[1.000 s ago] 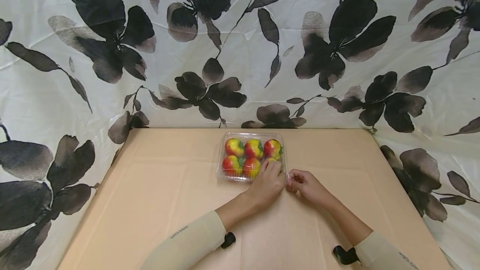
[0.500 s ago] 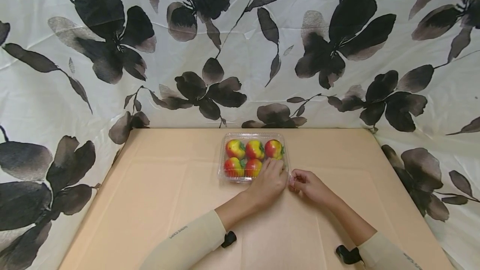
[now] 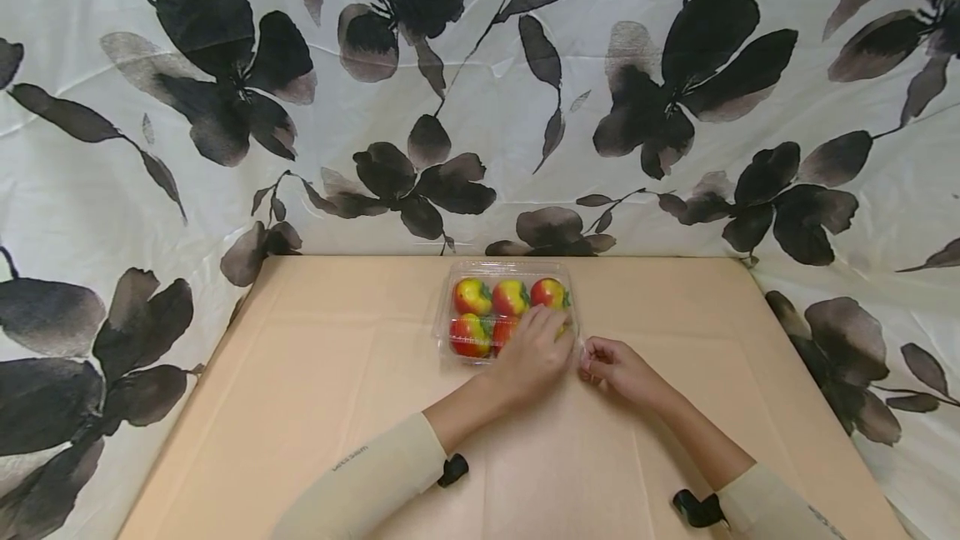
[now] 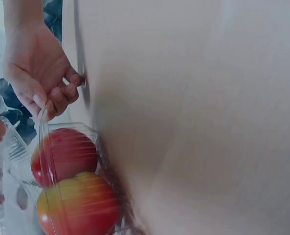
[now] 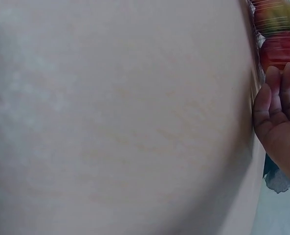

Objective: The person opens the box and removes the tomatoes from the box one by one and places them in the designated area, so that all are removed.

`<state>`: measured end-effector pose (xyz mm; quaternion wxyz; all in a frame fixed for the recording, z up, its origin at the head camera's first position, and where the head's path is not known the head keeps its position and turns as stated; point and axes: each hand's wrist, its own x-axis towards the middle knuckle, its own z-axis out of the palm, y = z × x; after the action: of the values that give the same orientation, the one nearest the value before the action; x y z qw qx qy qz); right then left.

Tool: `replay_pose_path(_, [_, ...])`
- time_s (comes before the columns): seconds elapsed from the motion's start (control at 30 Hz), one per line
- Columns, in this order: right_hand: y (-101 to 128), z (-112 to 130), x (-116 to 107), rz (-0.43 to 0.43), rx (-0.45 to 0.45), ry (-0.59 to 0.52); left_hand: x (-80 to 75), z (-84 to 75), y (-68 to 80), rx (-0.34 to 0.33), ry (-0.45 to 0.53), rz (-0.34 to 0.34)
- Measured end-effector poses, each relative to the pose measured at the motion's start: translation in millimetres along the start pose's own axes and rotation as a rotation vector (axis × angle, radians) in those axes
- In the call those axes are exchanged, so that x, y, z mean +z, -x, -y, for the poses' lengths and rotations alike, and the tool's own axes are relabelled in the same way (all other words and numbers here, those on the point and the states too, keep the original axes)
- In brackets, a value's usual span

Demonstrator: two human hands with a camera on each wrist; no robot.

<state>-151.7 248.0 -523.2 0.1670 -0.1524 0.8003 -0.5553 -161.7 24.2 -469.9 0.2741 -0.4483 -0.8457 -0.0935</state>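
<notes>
A clear plastic clamshell box (image 3: 467, 273) of several red-and-yellow fruits (image 3: 472, 296) sits at the far middle of the tan table (image 3: 315, 390). My left hand (image 3: 534, 348) lies on the near right part of its lid, fingers spread over a fruit. My right hand (image 3: 603, 361) is at the box's near right corner with its fingers curled. In the left wrist view the right hand (image 4: 37, 73) pinches the thin clear lid edge (image 4: 41, 128) above two fruits (image 4: 64, 154). The right wrist view shows mostly bare tabletop, with the box (image 5: 277, 46) at its top right.
A white cloth with large black flowers (image 3: 420, 107) hangs behind the table and down both sides. The tan surface runs wide to the left and right of the box. Both forearms wear beige sleeves (image 3: 367, 482).
My left hand has slid further over the box lid, covering more of the near right fruit. The right hand stays almost still at the box's corner.
</notes>
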Motion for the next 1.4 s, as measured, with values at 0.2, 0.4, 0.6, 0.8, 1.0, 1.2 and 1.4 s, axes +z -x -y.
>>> replay_pose_path(0.2, [2, -2, -1, 0.0, 0.007, -0.007, -4.3, 8.8, -1.6, 0.03, -0.007, -0.031])
replay_pose_path(0.4, [3, -3, -2, 0.004, 0.046, -0.016, -7.8, 16.8, -4.3, 0.067, -0.051, -0.086])
replay_pose_path(0.6, [2, -2, -3, 0.024, 0.05, -0.017, -15.1, 24.1, -5.8, 0.042, -0.054, -0.086])
replay_pose_path(0.8, [1, 0, -4, 0.02, 0.076, -0.012, -25.7, 36.2, -8.5, -0.006, -0.042, -0.105])
replay_pose_path(1.0, [2, 4, -6, 0.024, 0.091, -0.01, -33.5, 48.0, -12.1, -0.027, -0.047, -0.094])
replay_pose_path(1.2, [2, 7, -6, 0.018, 0.112, 0.02, -38.1, 57.1, -14.9, -0.038, -0.082, -0.109])
replay_pose_path(1.4, [3, 5, -7, 0.018, 0.129, 0.02, -47.6, 70.2, -10.8, -0.06, -0.074, -0.085])
